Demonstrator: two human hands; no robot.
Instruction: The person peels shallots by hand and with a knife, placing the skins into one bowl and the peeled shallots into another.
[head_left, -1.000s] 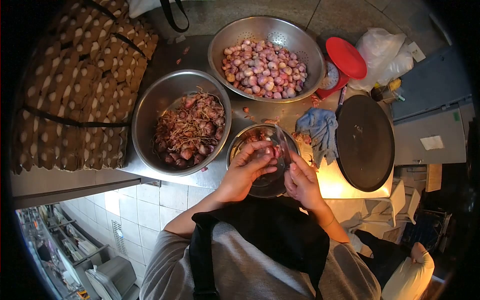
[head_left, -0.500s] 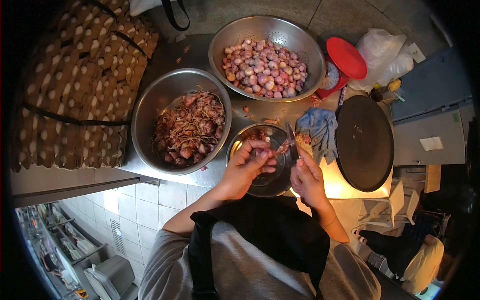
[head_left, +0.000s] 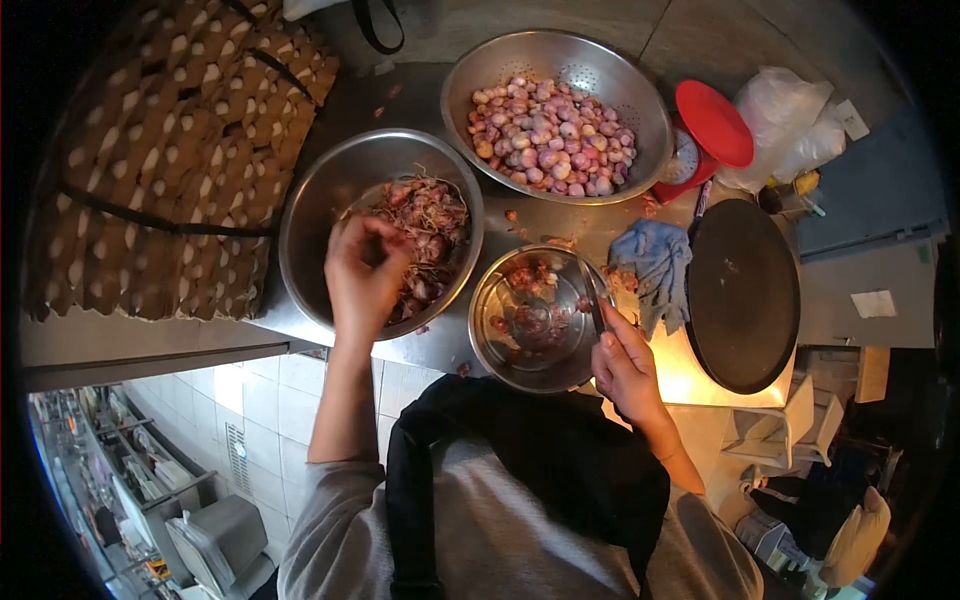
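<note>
Our left hand [head_left: 362,270] reaches with curled fingers into the bowl of unpeeled shallots [head_left: 420,235]; our right hand [head_left: 625,365] grips a knife [head_left: 597,300] beside the small bowl [head_left: 500,345].

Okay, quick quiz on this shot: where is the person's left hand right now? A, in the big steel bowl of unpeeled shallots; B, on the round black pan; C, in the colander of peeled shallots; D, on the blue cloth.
A: the left hand reaches into the large steel bowl holding rooty, unpeeled shallots, away from the other three places.

colander [head_left: 620,75] behind small bowl [head_left: 500,345]; large bowl [head_left: 310,210] left, cloth [head_left: 655,255] right
</note>
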